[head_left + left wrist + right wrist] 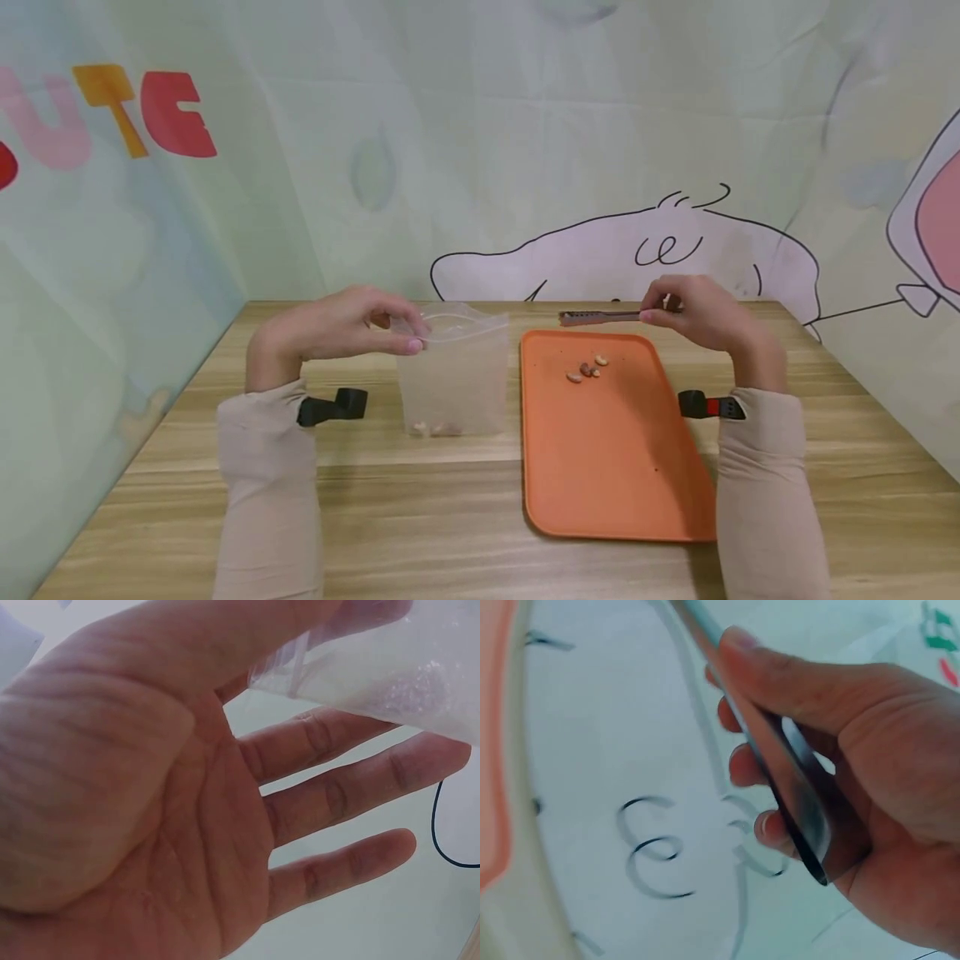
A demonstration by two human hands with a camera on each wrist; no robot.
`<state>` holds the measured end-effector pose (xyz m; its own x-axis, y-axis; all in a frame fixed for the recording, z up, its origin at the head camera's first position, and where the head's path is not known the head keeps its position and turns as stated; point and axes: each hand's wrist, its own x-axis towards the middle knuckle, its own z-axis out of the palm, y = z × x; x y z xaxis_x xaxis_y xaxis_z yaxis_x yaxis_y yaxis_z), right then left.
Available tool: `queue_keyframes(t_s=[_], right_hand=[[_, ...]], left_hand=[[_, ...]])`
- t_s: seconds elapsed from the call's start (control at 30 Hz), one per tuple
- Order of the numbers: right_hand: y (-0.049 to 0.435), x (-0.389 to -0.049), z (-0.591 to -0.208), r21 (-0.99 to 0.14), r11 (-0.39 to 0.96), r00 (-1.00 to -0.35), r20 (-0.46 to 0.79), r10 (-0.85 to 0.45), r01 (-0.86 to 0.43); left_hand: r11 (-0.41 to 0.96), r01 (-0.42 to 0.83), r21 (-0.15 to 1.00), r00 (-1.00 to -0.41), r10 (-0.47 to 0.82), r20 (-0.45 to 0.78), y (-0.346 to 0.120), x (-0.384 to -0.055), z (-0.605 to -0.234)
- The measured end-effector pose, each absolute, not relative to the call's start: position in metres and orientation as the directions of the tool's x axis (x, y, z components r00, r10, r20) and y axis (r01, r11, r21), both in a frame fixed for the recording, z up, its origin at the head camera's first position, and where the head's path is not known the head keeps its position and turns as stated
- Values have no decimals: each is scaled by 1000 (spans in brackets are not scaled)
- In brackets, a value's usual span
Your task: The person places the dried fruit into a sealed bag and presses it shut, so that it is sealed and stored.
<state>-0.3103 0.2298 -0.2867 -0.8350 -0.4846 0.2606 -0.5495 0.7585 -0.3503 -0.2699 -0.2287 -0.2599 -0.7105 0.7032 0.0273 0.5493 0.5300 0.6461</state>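
Observation:
My left hand point(337, 325) pinches the top edge of a clear zip bag point(453, 383) between thumb and index finger. The bag stands upright on the table, its mouth parted, with a few nuts point(435, 429) at the bottom. In the left wrist view, the other fingers point(337, 791) spread below the bag's plastic. My right hand point(701, 312) grips metal tongs point(607, 317) near their bent end, thumb on one arm and fingers round the other. The tongs point left, level above the far edge of an orange tray point(600, 467). Several nuts point(587, 369) lie together near the tray's far end.
The wooden table point(420, 508) reaches back to a printed curtain point(480, 167) with a cartoon drawing. Curtain also flanks the table on both sides. The tray sits just right of the bag, its near right corner behind the right sleeve point(768, 492). Small crumbs dot the tray.

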Motion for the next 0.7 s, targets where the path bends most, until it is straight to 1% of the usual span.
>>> queue_keyframes(t_s=[0.13,0.23,0.4,0.47,0.57,0.7], right_hand=[[222,-302,-275,-341,710,-781,383,-493,-616],[214,-295,-268,-353,672,-749,446,-490,-651],[195,-285,-259,-292,599,-645,541,-539,-746],[185,-284,-257,-262,562,-597,567,-568,-784],[172,-284,-257,-244,510,-544,588,-599,-825],[156,-283,-258,-254,456,-509,598,-619,-853]], left_hand=[[525,556,644,-705,709,31,-228,-270,-260],[522,557,646,-701,712,29,-228,-270,-260],[521,554,649,-700,714,24,-228,-270,-260],[526,552,647,-702,712,20,-228,-270,-260],[533,552,641,-705,709,17,-228,-270,-260],[540,553,635,-707,707,15,-227,-270,-259]])
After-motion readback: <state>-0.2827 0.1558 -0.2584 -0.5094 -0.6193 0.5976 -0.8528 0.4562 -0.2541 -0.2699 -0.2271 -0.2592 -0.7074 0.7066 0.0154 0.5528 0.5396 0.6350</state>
